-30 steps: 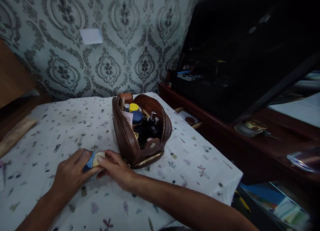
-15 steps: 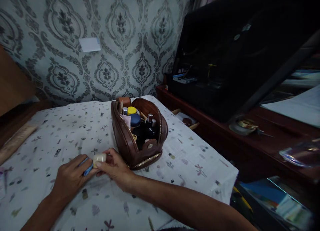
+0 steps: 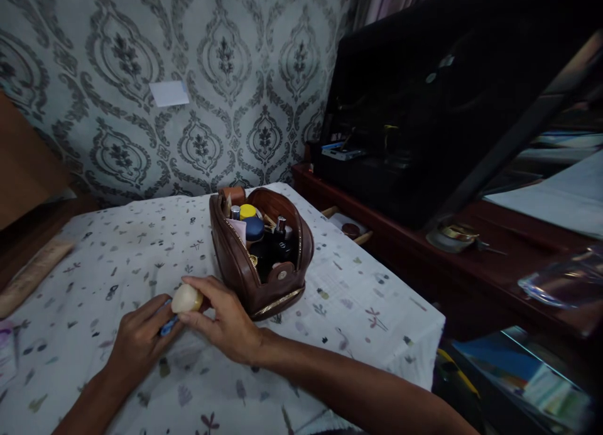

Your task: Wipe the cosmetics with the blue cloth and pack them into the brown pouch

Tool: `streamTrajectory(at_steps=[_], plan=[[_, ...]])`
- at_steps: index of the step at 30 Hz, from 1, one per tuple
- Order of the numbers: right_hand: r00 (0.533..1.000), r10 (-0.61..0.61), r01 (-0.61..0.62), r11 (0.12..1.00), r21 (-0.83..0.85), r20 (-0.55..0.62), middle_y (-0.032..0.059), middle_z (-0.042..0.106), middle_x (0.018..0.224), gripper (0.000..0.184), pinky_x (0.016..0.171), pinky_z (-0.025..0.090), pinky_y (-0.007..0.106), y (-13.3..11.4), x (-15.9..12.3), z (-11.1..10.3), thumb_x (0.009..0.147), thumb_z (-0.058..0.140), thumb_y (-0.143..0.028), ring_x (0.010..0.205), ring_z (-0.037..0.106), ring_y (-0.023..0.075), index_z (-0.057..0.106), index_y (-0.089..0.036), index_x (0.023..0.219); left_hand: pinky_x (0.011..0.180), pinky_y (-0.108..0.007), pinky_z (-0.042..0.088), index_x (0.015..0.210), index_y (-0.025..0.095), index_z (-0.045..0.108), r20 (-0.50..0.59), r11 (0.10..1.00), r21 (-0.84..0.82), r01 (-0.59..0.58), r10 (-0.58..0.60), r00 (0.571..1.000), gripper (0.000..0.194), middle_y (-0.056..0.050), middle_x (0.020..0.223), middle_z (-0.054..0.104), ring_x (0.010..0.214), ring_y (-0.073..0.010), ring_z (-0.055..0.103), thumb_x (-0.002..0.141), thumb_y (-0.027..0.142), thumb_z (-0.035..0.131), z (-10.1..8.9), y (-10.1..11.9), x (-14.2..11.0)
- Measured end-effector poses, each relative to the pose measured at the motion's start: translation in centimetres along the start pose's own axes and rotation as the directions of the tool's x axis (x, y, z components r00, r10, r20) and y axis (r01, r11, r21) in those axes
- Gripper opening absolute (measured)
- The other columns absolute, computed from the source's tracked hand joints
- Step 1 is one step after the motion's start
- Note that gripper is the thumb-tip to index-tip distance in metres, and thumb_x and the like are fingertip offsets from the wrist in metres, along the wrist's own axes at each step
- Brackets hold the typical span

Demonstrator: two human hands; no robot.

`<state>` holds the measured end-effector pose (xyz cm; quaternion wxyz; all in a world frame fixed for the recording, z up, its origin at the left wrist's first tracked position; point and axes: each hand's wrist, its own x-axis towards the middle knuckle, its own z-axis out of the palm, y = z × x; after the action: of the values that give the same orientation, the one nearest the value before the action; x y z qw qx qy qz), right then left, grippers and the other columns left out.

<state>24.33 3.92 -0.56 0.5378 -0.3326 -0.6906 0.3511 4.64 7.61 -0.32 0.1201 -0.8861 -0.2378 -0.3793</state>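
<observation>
My right hand (image 3: 228, 319) grips a small cream-coloured rounded piece (image 3: 183, 299) between thumb and fingers; its exact kind does not show. Close against it, my left hand (image 3: 139, 334) is closed on a blue crumpled piece (image 3: 168, 326), perhaps cloth, mostly hidden by the fingers. Both hands are just above the patterned white tablecloth (image 3: 207, 397). Just beyond the right hand stands a brown makeup bag (image 3: 230, 265), unzipped at the top. Inside it are a yellow lid (image 3: 247, 211), a dark blue rounded item (image 3: 254, 228) and several small bottles and black items.
A beige tube (image 3: 35, 275) lies at the left edge, with a white and purple item (image 3: 6, 353) nearer me. On the right, a dark red cabinet (image 3: 400, 247) carries a large black screen (image 3: 424, 108). A drawer (image 3: 348, 225) stands partly open beside the table.
My right hand has turned the cream piece, so its rounded end now faces me more. The left hand keeps hold of the blue piece. The view has shifted slightly.
</observation>
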Motion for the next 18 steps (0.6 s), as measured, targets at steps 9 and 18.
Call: streamTrajectory(at_steps=[9,18], plan=[[0.981,-0.014,0.079,0.94,-0.333,0.193,0.0115,0.059,0.123,0.049,0.099,0.053,0.037,-3.8,0.4,-2.8,0.094,0.07,-0.035,0.109,0.062,0.0212,0.047,-0.018,0.134,0.062,-0.022,0.055,0.086,0.015,0.07,0.074,0.993,-0.093,0.072,-0.065,0.995,0.031,-0.009,0.083,0.073,0.066,-0.0158,0.068,0.101,0.033,0.049,0.8,0.2,-1.0],[0.907,-0.147,0.346,0.791,-0.504,0.394,0.0126,0.056,0.119,0.035,0.091,0.056,0.031,-5.9,0.9,-5.2,0.104,0.051,-0.036,0.105,0.061,0.0192,0.053,-0.015,0.132,0.062,-0.022,0.055,0.093,0.018,0.069,0.076,0.852,-0.284,0.441,-0.438,0.896,0.035,-0.003,0.078,0.072,0.065,-0.0161,0.067,0.096,0.049,0.053,0.0,1.9,0.9]])
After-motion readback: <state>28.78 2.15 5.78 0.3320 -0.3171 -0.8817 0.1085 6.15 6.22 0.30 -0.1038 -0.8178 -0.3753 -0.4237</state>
